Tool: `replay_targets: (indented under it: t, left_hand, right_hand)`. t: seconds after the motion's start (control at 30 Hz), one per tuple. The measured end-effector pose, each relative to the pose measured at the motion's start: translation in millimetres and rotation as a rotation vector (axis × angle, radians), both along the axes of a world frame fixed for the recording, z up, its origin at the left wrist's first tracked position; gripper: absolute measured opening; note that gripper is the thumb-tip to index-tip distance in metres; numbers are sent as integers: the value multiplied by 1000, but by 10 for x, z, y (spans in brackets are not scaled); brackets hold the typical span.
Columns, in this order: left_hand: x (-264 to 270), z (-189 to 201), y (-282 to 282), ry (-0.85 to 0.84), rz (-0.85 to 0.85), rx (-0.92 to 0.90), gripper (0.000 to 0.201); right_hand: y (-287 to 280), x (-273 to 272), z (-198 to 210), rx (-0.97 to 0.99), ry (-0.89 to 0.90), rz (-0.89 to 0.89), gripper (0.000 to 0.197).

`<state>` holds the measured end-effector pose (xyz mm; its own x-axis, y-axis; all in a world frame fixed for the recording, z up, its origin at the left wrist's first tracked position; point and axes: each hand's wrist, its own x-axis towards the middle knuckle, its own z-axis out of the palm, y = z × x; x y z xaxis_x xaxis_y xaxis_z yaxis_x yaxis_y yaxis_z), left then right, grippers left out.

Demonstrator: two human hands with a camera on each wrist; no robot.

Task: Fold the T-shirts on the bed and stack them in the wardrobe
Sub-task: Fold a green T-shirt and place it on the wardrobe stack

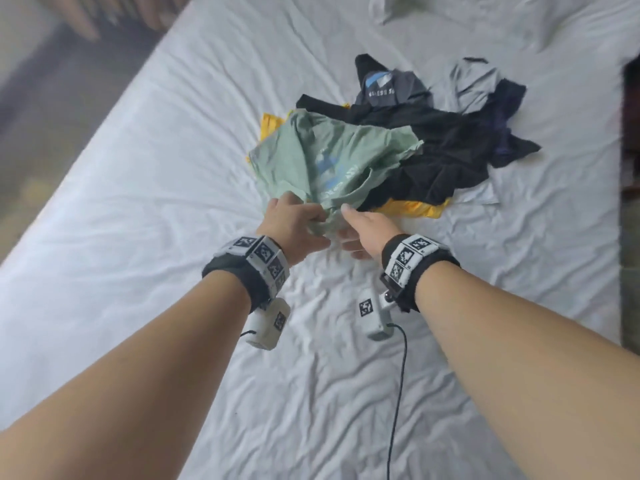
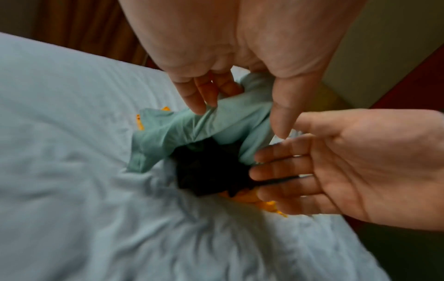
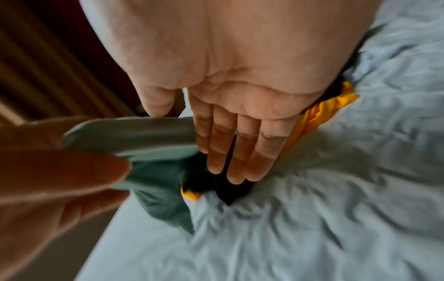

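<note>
A crumpled green T-shirt with a blue print tops a pile on the white bed. My left hand grips its near edge, the cloth bunched between thumb and fingers. My right hand sits just right of it with straight fingers; its thumb touches the green T-shirt. Under and behind lie a black shirt, a yellow one, a grey printed one, a light grey one and a dark navy one.
The bed's left edge runs diagonally, with floor beyond it. A white pillow lies at the head of the bed. Dark furniture stands at the right edge. Wrinkled bare sheet spreads between me and the pile.
</note>
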<state>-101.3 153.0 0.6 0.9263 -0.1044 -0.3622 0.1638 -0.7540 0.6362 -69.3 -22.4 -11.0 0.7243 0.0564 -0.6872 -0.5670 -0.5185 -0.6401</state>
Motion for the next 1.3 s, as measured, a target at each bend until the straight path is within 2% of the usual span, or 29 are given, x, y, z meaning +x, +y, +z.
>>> replay_targets:
  t: [0.07,0.17,0.33,0.5,0.53,0.6,0.63,0.7,0.73,0.8,0.83,0.9,0.97,1.03,1.1,1.17,1.3]
  left_hand:
    - [-156,320,-170,-14,-47,-92,29]
    - [-420,656,-390,1,-112,-135,31]
    - [-858,808,-502,148,-36,-244,24]
    - [-1132,1081,-817,291,-3,-166,24]
    - [-1167,1131,-915,354,-57,-140,22]
    - [-1214,1251,-1216,455,-215,-62,19]
    - [-1227,1306,-1409,460,-305,-5,18]
    - [-1270,1356,-1815,429,-453,114,23]
    - [-1298,1333,-2006,417,-505,158,27]
    - [-1371,1200,-2352,408,-566,217,26]
    - [-1411,1088,-2501,405,-569,233,25]
    - [-1488,888,-2731,388,-531,253,21]
    - [-1571,718,-2895,372,-493,281,23]
    - [-1643,548,-2990,367,-473,309,27]
    - [-1696,400,-3020,376,-448,338,25]
    - [-1718,292,-2992,348,-387,372,14]
    - [-1676,127,-2788,268,-161,364,12]
  right_hand:
    - [-64,-118,321,99,-1,-133,43]
    - [-180,-337,643,110,-27,-136,23]
    - [-459,-693,826,95,-10,-112,4]
    - [-974,-998,1150,69,-64,-106,4]
    - [-1110,-1023,1148,52,-74,-102,6]
    - [-1510,-1024,1111,-13,-115,-95,33]
    - [-1766,-1007,1022,-21,-134,-101,38]
    - [-2112,-1150,1287,-54,-149,-180,20]
    - [-2297,-1246,1430,-88,-146,-195,9]
    - [-2766,-1400,1473,-194,-139,-192,30]
    - [-3037,-1479,1411,-223,-150,-254,30]
    - [-3525,-1715,1314,-330,-160,-419,16]
    - [-3935,-1978,1144,-528,-126,-512,28]
    - [-4191,-2219,995,-620,-81,-502,36]
    - [-4300,-2386,771,-608,-33,-424,25]
    - [-4263,-2504,579,-556,28,-283,16]
    - [-3952,-2595,243,-395,92,-208,16]
